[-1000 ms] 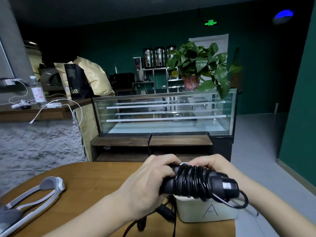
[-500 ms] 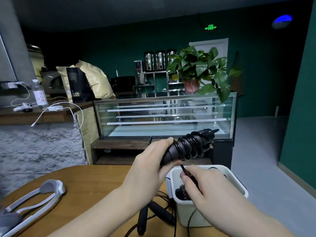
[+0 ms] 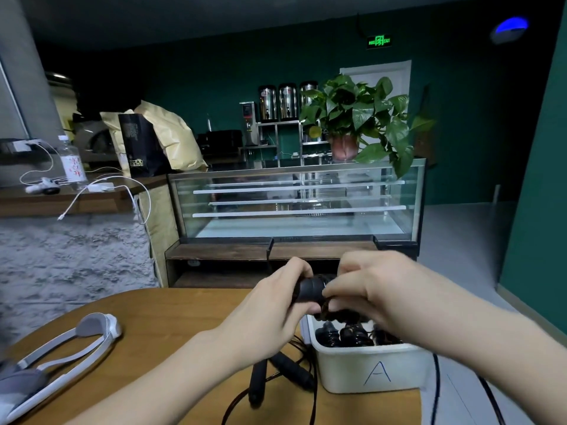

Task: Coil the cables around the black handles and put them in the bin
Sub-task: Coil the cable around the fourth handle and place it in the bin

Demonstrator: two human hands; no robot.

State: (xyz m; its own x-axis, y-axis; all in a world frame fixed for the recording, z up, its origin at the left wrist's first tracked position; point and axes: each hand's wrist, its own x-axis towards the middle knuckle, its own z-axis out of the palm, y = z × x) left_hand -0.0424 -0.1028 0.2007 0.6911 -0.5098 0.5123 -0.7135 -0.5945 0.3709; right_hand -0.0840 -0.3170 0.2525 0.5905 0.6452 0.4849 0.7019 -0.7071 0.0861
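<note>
Round wooden table, lower frame, dim café behind. Left hand closed around a black handle above the white bin; right hand pinches its cable. Winding step, judged nearly finished. Next: tuck the end, lower it in.

Both hands grip a black handle above the white bin (marked "A"): left hand around one end, right hand over its coiled cable. More coiled handles lie inside; two uncoiled ones rest on the table.
</note>
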